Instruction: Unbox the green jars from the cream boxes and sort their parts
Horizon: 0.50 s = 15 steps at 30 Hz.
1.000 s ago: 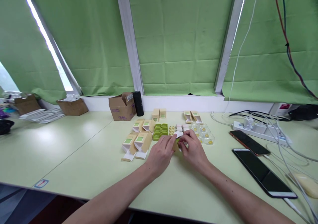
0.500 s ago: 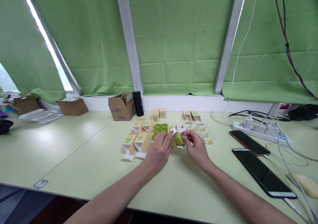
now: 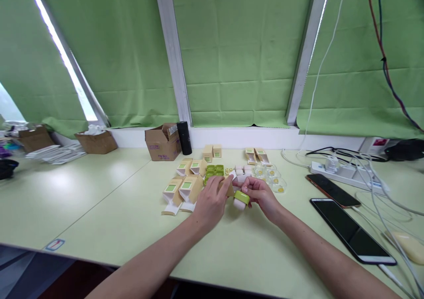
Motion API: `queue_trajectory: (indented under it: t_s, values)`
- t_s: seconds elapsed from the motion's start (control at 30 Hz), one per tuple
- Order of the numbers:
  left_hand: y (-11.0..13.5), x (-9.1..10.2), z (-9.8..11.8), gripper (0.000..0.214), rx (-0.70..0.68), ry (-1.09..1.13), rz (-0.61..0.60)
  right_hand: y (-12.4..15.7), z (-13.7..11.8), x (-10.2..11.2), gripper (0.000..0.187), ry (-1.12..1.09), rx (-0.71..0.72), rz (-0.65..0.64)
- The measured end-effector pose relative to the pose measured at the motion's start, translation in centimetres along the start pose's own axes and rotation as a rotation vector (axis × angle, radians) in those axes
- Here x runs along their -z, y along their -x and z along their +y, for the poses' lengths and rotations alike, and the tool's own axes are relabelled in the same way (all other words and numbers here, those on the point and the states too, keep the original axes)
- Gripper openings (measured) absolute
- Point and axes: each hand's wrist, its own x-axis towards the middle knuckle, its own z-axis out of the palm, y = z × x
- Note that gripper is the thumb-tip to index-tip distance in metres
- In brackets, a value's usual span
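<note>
Green-lidded small white plastic case sits pinched in the right hand, fingers curled round it, just above the pale green table. Left hand, fingers bent, grips a tan cardboard box beside that case.

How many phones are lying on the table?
2: one phone near the power strip, one larger phone nearer the table's front edge, both right of the right hand. None seems hidden.
</note>
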Motion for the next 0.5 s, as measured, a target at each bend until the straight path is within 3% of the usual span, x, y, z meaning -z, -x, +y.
queue_trajectory:
  t_s: [0.17, 0.3, 0.5]
  values:
    - [-0.01, 0.2, 0.13, 0.066, -0.081, 0.009, 0.004, 0.37, 0.12, -0.27, 0.043, 0.019, -0.114, -0.14]
    - [0.03, 0.27, 0.25, 0.062, -0.11, 0.016, 0.0, 0.43, 0.73, -0.64, 0.046, 0.047, -0.12, -0.193]
    - [-0.06, 0.05, -0.2, 0.064, -0.011, -0.075, -0.009, -0.29, 0.4, -0.18, 0.046, 0.11, -0.037, 0.049]
